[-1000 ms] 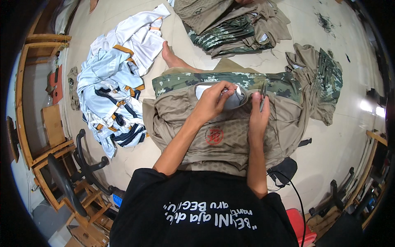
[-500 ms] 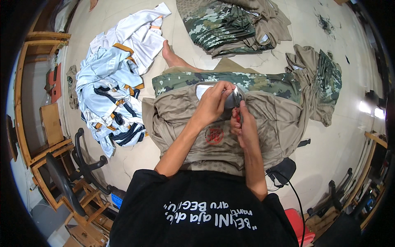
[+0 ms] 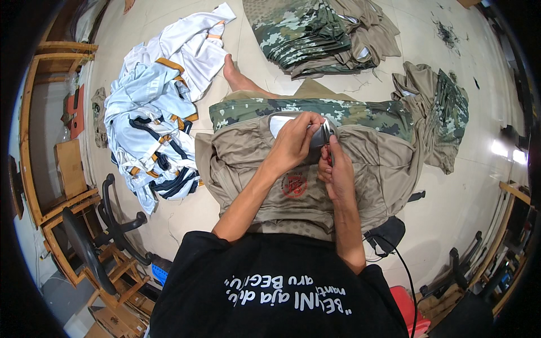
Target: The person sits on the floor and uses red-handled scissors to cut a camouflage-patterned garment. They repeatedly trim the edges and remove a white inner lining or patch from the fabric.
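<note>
A khaki garment (image 3: 236,180) with a red printed emblem lies across my lap, over a band of green camouflage fabric (image 3: 366,115). My left hand (image 3: 293,143) pinches the edge of its grey collar opening, where a white patch (image 3: 278,122) shows. My right hand (image 3: 338,172) grips scissors (image 3: 327,129) with red on the handle, the blades pointing up at the collar beside my left fingertips. Whether the blades are touching thread or fabric is too small to tell.
White and pale blue garments (image 3: 146,112) are heaped at the left, camouflage and khaki stacks (image 3: 315,39) at the top and right (image 3: 439,112). My bare foot (image 3: 234,73) sticks out beyond the garment. Wooden frames (image 3: 39,141), chair bases (image 3: 124,225) and a black bag (image 3: 386,234) are around me.
Since a second ago my right hand has moved left and down, bringing the scissors to the collar beside my left fingers. My left hand has stayed at the collar.
</note>
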Action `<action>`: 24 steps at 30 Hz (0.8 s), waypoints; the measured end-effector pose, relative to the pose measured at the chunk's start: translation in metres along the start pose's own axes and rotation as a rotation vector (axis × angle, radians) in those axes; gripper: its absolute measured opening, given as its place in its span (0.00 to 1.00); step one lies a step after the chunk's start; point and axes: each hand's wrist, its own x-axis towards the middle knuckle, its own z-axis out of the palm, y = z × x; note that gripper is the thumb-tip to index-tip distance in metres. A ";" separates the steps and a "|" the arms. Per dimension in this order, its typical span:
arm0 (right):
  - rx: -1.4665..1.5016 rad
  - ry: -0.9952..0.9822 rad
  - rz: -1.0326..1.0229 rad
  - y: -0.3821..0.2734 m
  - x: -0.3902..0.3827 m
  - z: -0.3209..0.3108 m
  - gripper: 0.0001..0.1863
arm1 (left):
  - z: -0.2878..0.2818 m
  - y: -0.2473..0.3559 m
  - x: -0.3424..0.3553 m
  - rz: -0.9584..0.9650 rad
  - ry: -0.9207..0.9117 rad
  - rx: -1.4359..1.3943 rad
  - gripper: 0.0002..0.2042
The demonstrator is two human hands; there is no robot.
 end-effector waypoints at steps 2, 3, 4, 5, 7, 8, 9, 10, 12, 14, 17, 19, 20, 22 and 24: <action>-0.006 0.011 -0.010 0.001 0.000 0.001 0.23 | -0.002 0.005 0.000 -0.045 -0.034 -0.004 0.05; -0.012 0.018 -0.015 0.001 0.000 0.001 0.23 | -0.003 0.004 -0.001 -0.043 -0.034 -0.006 0.05; -0.018 0.026 -0.020 0.001 0.000 0.001 0.23 | -0.002 0.003 -0.001 -0.041 -0.034 -0.008 0.05; -0.027 0.030 -0.031 0.002 0.001 0.001 0.23 | -0.002 0.002 -0.001 -0.039 -0.034 -0.008 0.05; -0.046 0.037 -0.054 0.004 0.002 -0.001 0.22 | -0.002 0.003 -0.001 -0.037 -0.030 -0.013 0.05; -0.051 0.034 -0.057 0.004 0.002 -0.002 0.22 | -0.002 0.003 -0.001 -0.035 -0.028 -0.016 0.05; -0.057 0.030 -0.060 0.003 0.002 -0.003 0.23 | -0.002 0.003 -0.001 -0.041 -0.029 -0.026 0.05; -0.062 0.027 -0.063 0.003 0.002 -0.003 0.23 | -0.003 0.003 -0.001 -0.047 -0.029 -0.037 0.05; -0.048 0.013 -0.032 0.000 0.000 -0.001 0.23 | -0.002 0.002 -0.001 -0.043 -0.026 -0.046 0.06; -0.040 0.003 -0.014 -0.002 -0.001 0.000 0.23 | -0.001 -0.001 -0.001 -0.020 -0.019 -0.042 0.06; -0.025 -0.009 -0.016 -0.001 0.000 -0.001 0.23 | -0.002 0.003 -0.001 -0.023 -0.026 -0.017 0.06; -0.001 -0.020 -0.028 0.001 0.001 -0.001 0.22 | 0.000 0.001 -0.002 -0.020 -0.020 -0.015 0.07; 0.013 -0.013 -0.022 0.001 0.001 0.000 0.22 | 0.000 0.000 -0.002 -0.019 -0.018 -0.015 0.07; 0.043 0.001 -0.010 0.001 0.001 0.001 0.22 | 0.000 0.001 -0.002 -0.016 -0.017 -0.010 0.07; 0.053 0.013 -0.016 0.002 0.001 0.001 0.21 | 0.000 0.001 -0.002 -0.012 -0.017 -0.004 0.07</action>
